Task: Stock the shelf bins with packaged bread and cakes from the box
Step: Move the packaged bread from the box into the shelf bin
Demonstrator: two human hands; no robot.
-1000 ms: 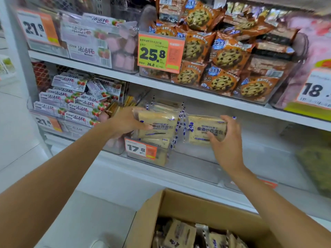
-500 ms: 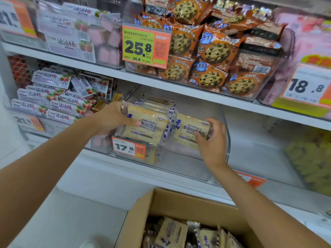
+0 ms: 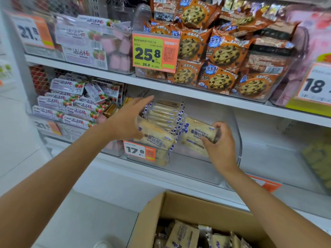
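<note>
A bread packet (image 3: 196, 136) is gripped by the right hand (image 3: 221, 145), whose fingers are curled over the packet's right edge; the packet is held tilted inside the clear bin (image 3: 237, 140) on the middle shelf, just right of a stack of like packets (image 3: 164, 113); the left hand (image 3: 125, 120) is spread open with straight fingers and laid against the left side of that stack, nothing being grasped; a 17.8 price tag (image 3: 139, 151) is fixed to the bin's front; further packets (image 3: 182, 235) are seen in the cardboard box (image 3: 179, 208) below; cookie packs (image 3: 222, 54) are piled on the shelf above.
</note>
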